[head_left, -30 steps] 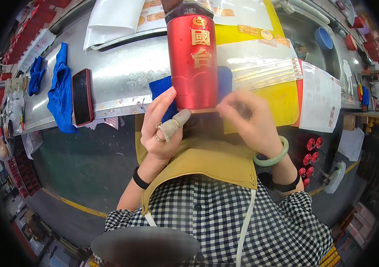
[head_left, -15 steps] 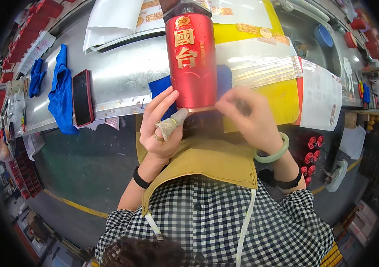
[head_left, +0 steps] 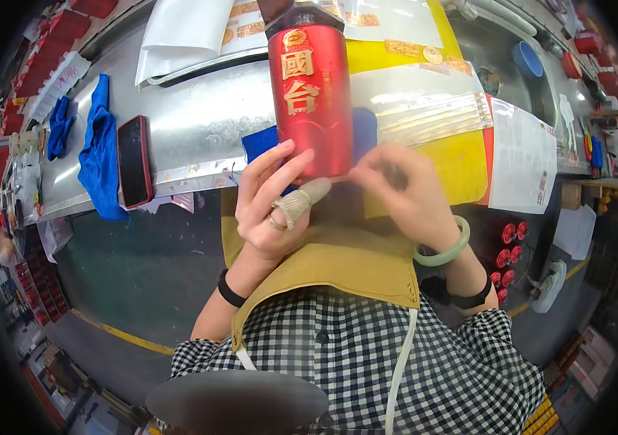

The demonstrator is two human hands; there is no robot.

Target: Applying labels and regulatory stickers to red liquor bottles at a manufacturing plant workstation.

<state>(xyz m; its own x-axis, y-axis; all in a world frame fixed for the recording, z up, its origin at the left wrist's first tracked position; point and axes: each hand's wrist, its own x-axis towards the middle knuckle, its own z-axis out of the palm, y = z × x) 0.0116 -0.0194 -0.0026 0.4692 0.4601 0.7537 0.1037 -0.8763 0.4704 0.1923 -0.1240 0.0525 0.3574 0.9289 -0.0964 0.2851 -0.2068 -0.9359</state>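
A glossy red bottle (head_left: 316, 109) with raised gold lettering lies with its base toward me and its dark neck away from me. My left hand (head_left: 276, 206) grips its base from the left, fingers curled against the side. Its thumb, wearing a pale cloth finger cover (head_left: 298, 205), presses along the base edge. At the base's right corner, the thumb and forefinger of my right hand (head_left: 407, 188) are pinched on a thin gold strip (head_left: 341, 179) that runs along the edge. Most of the strip is hidden by my fingers. A blue cloth (head_left: 259, 142) lies under the bottle.
On the metal bench (head_left: 196, 119) are a phone (head_left: 134, 161) and a crumpled blue cloth (head_left: 98, 156) at left. To the right lie a yellow board (head_left: 461, 170), a sheet of gold strips (head_left: 439, 116) and white printed sheets (head_left: 523, 159). A blue cup (head_left: 528, 59) stands far right.
My left hand has slid right along the bottle's base, its covered thumb now closer to my right hand. The bottle has shifted very slightly left. My right hand stays nearly where it was.
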